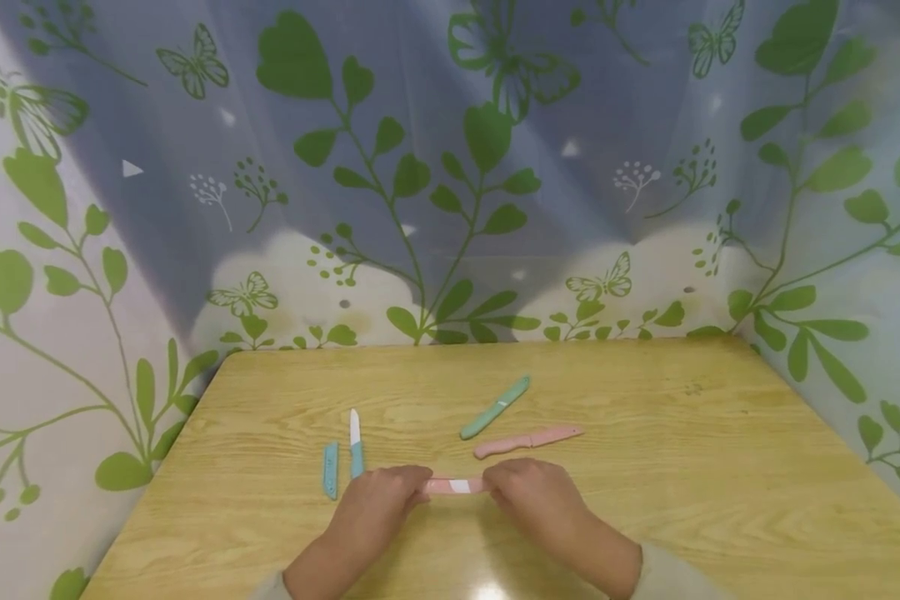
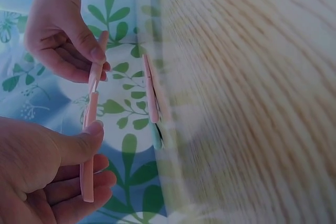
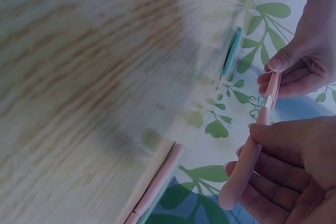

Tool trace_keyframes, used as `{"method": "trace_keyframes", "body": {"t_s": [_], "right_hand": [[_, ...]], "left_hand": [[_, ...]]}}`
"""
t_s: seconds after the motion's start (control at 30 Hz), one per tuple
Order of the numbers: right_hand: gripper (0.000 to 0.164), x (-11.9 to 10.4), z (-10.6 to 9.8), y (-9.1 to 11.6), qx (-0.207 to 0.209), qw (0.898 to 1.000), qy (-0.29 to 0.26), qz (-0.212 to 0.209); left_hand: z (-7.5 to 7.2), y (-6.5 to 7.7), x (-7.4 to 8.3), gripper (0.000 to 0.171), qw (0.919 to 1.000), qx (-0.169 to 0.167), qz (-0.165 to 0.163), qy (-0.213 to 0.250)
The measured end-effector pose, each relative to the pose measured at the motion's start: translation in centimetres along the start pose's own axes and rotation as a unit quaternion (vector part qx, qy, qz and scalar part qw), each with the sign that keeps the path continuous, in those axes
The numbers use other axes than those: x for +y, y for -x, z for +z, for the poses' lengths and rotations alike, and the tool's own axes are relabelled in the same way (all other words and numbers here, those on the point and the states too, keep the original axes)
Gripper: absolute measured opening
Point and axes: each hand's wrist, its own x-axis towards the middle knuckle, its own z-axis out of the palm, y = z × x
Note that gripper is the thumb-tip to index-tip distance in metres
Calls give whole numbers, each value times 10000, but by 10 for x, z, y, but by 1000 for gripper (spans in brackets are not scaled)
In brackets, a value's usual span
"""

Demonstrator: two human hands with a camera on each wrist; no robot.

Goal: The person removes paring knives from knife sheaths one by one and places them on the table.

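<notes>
Both hands hold a pink paring knife (image 1: 460,486) just above the wooden table, level across the front of the body. My right hand (image 1: 542,500) pinches its rounded handle (image 3: 243,177) between thumb and fingers. At the other end my left hand (image 1: 375,504) grips the pink sheath (image 2: 88,177), thumb on top. A short stretch of white blade (image 3: 268,101) shows between sheath and handle; the remainder is hidden inside the sheath.
On the table (image 1: 645,500), a sheathed green knife (image 1: 495,408) and another sheathed pink knife (image 1: 528,442) lie beyond the hands. To the left are a bare white-bladed knife with a blue handle (image 1: 356,457) and a blue sheath (image 1: 331,471). A leaf-patterned curtain (image 1: 450,208) stands behind.
</notes>
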Motion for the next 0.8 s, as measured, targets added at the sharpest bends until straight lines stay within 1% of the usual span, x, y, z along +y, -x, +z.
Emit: {"method": "trace_keyframes", "body": {"t_s": [0.23, 0.53, 0.67, 0.8], "right_hand": [[13, 1, -1, 2, 10, 10000, 11, 89], [10, 3, 2, 6, -108, 9999, -7, 80], [12, 4, 0, 7, -205, 9998, -48, 53], [12, 6, 0, 8, -212, 9997, -108, 115]], "left_hand": [[-1, 3, -3, 13, 9999, -116, -80, -19], [0, 7, -7, 10, 9996, -207, -194, 99], [0, 8, -8, 10, 9991, -275, -260, 164], [-2, 10, -10, 11, 9993, -236, -266, 72]]}}
